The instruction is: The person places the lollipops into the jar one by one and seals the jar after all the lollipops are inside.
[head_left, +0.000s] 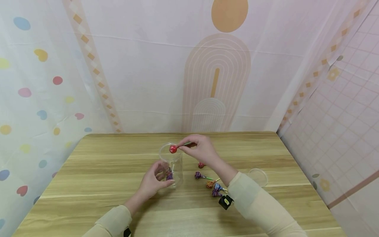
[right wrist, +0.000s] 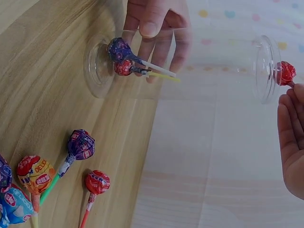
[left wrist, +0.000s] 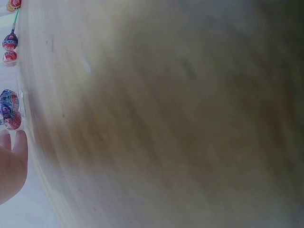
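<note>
A clear plastic jar [head_left: 171,163] stands upright on the wooden table [head_left: 88,184]. My left hand [head_left: 161,179] grips its lower part, with the fingers [right wrist: 156,28] wrapped round the wall. Two lollipops lie at the bottom inside, one purple [right wrist: 118,49] and one red [right wrist: 123,67]. My right hand [head_left: 182,147] pinches the green stick of a red lollipop [head_left: 173,149], whose head [right wrist: 286,72] sits right at the jar's open rim [right wrist: 266,69]. The left wrist view is mostly blur, with my thumb [left wrist: 12,161] at its left edge.
Several loose lollipops lie right of the jar: red [head_left: 201,165], purple [head_left: 197,175], orange [head_left: 210,184] and blue [head_left: 217,189]. A clear lid [head_left: 258,176] rests further right. Patterned curtains wall in the table on three sides.
</note>
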